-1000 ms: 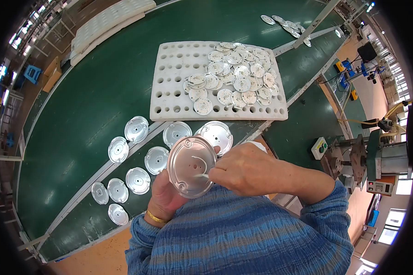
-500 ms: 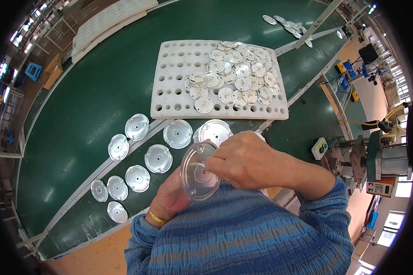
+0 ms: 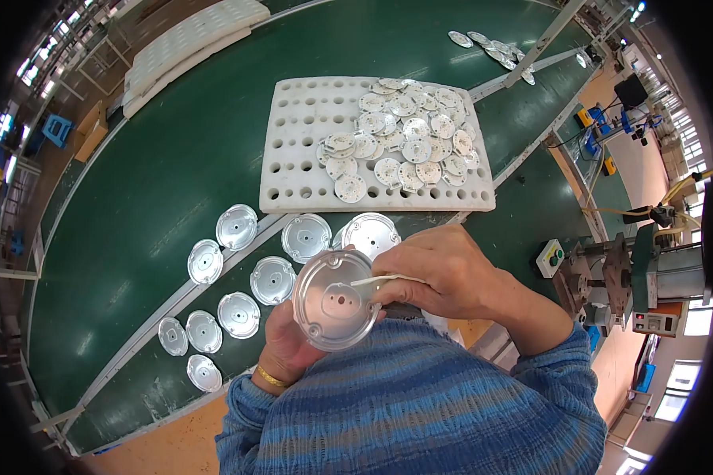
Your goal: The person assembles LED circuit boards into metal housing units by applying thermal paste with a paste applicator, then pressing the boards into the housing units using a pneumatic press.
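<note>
My left hand (image 3: 287, 340) grips a round metal dish (image 3: 337, 317) from its left side and tilts it toward the camera. Screw-like spots and a small centre hole show in the dish. Over the dish's right side, my right hand (image 3: 444, 273) pinches a thin white strip (image 3: 388, 279), whose tip lies over the inside of the dish. Several similar metal dishes stand on the green table, among them one (image 3: 273, 280) just left of the held dish and one (image 3: 371, 233) beyond it.
A white foam tray (image 3: 289, 178) with holes bears a heap of flat round boards (image 3: 416, 150). More foam trays (image 3: 190, 39) lie at the back left, and more discs (image 3: 495, 49) at the back right. A machine (image 3: 610, 273) and a button box (image 3: 550, 257) stand at the right.
The held dish has turned to face the camera more fully. My right hand has shifted slightly right, and the white strip in its fingers now shows.
</note>
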Tool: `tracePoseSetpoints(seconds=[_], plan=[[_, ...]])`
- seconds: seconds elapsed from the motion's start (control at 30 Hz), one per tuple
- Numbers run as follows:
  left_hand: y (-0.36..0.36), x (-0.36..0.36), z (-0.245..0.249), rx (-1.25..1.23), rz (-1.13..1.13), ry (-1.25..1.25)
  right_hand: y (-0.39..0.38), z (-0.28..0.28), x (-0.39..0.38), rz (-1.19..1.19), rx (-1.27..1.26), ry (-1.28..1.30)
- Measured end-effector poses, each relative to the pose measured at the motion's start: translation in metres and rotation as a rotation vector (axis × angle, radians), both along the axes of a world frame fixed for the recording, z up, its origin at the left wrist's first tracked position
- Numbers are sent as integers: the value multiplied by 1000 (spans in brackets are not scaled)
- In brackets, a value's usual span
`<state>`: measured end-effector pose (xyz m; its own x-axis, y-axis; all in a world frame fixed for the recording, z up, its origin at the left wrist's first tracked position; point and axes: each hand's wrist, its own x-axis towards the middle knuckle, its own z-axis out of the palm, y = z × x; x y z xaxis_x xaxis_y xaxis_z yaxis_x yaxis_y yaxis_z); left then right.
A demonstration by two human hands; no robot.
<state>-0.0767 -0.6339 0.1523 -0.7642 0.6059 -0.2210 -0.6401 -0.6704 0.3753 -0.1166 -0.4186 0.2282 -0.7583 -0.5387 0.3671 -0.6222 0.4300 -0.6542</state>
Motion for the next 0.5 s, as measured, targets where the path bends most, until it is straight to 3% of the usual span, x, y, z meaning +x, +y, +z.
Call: tracePoseSetpoints(seconds=[0.07, 0.17, 0.2, 0.33, 0.5], plan=[[2, -5, 0, 113, -20, -27, 2, 0, 1, -21, -46, -28], [5, -7, 2, 64, -19, -82, 5, -1, 3, -41, -87, -20], [8, -6, -2, -94, -8, 9, 6, -2, 3, -53, -100, -2], [13, -10, -3, 21, -93, -10, 11, -2, 7, -83, -143, -6], [23, -11, -8, -90, -56, 18, 21, -7, 11, -107, -265, -83]])
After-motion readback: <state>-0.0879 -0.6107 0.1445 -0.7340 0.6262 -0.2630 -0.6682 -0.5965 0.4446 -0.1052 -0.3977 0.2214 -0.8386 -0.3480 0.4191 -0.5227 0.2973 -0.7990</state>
